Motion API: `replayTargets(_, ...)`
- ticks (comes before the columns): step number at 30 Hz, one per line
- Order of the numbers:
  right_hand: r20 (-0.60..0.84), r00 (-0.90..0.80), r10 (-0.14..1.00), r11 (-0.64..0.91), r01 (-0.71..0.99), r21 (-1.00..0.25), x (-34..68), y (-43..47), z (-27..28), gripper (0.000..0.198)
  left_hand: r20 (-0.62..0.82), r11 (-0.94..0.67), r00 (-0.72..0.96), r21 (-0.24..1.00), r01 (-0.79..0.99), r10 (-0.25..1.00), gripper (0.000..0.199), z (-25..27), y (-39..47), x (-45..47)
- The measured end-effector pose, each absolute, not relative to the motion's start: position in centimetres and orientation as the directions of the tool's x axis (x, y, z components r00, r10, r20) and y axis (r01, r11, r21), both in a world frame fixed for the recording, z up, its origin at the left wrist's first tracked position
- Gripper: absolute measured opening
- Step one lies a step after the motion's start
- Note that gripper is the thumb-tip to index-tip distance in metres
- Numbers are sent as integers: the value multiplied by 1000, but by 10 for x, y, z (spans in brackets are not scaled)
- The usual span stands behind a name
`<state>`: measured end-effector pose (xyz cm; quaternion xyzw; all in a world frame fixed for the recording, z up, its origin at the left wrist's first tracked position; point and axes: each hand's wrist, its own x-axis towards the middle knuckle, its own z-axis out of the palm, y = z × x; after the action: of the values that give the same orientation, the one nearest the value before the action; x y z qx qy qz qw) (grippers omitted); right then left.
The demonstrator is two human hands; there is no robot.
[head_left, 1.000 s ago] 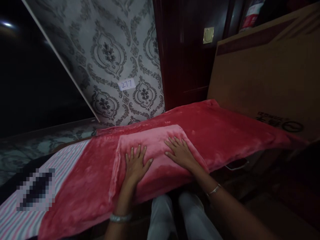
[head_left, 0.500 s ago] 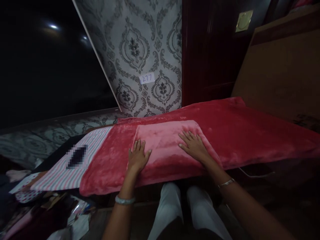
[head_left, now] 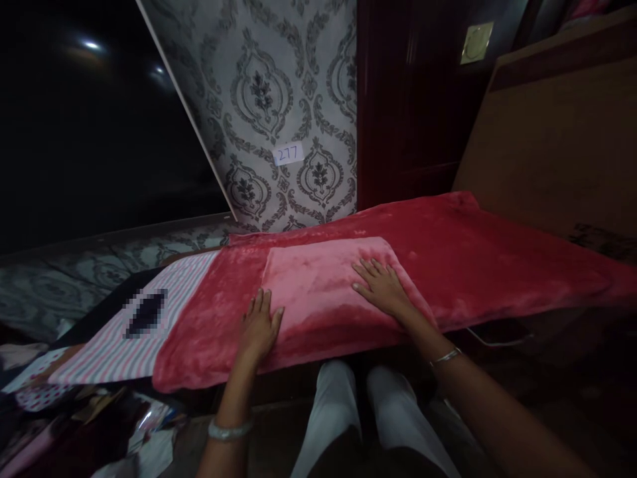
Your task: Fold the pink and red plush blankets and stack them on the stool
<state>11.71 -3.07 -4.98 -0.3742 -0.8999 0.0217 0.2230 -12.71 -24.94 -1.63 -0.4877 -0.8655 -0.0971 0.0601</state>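
A pink folded plush cloth [head_left: 313,279] lies flat on a larger red plush blanket [head_left: 478,265]. My left hand [head_left: 259,328] rests at the left edge of the pink cloth, fingers stretched out and pointing away from me. On its right part lies my right hand [head_left: 381,285], palm down with fingers spread. Neither hand grips anything. Whether the pink cloth is separate from the blanket or a folded part of it, I cannot tell.
Left of the blanket lies a striped cloth [head_left: 186,292] with a blurred dark patch. A large dark screen [head_left: 99,133] stands behind it. A cardboard sheet [head_left: 557,133] leans at the right. Clutter, including white paper [head_left: 155,455], lies low at the left.
My left hand has slid left and slightly toward me, to the edge of the pink cloth. My right hand stays about where it was on the cloth. The view has shifted slightly.
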Motion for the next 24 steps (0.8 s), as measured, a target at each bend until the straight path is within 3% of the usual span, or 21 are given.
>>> replayTargets(5, 341, -668, 661, 747, 628, -217, 136, -39, -46, 54, 303, 447, -473, 155, 881, 827, 62, -25, -265, -140)
replayTargets(10, 441, -644, 625, 768, 607, -203, 195, -65, -64, 53, 499, 314, -281, 18, 949, 820, 53, -31, -284, -129)
replayTargets(14, 475, -684, 554, 826, 522, -212, 234, -81, -84, 71, 463, 161, -118, -55, 985, 878, 58, -44, -294, -124)
replayTargets(24, 574, -616, 540, 832, 493, -254, 238, -74, -110, 85, 494, 19, -31, 30, 999, 869, 65, -60, -297, -143)
